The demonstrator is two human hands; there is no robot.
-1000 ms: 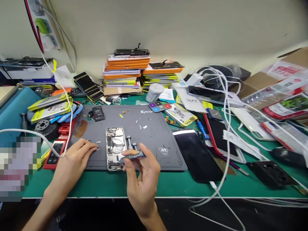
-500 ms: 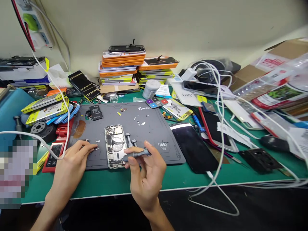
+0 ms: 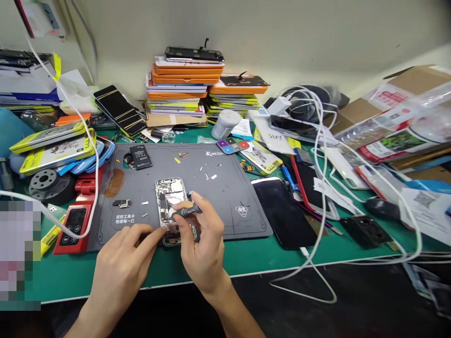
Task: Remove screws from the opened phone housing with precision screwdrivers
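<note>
An opened phone body (image 3: 164, 199) with its inner parts showing lies on the grey work mat (image 3: 211, 211). My right hand (image 3: 204, 239) grips a dark screwdriver (image 3: 187, 211), its tip over the phone's middle. At the phone's lower left edge, my left hand (image 3: 123, 256) touches the frame with its fingertips; the fingers are bent close together, and whether they pinch something is too small to tell. A black battery (image 3: 141, 157) rests near the mat's upper left. Left of the phone lies a small dark part (image 3: 121, 203), with small metal pieces (image 3: 144, 203) beside it.
A black-screened phone (image 3: 287, 211) with a white cable lies to the right. At the left are a red device (image 3: 72, 227) and yellow boxes (image 3: 58, 152). Stacked orange cases (image 3: 186, 72) stand at the back. A white cable loops over the right side.
My left hand has moved right, from the small parts on the mat to the phone's edge. The screwdriver in my right hand has shifted up and left over the phone. The view has shifted slightly.
</note>
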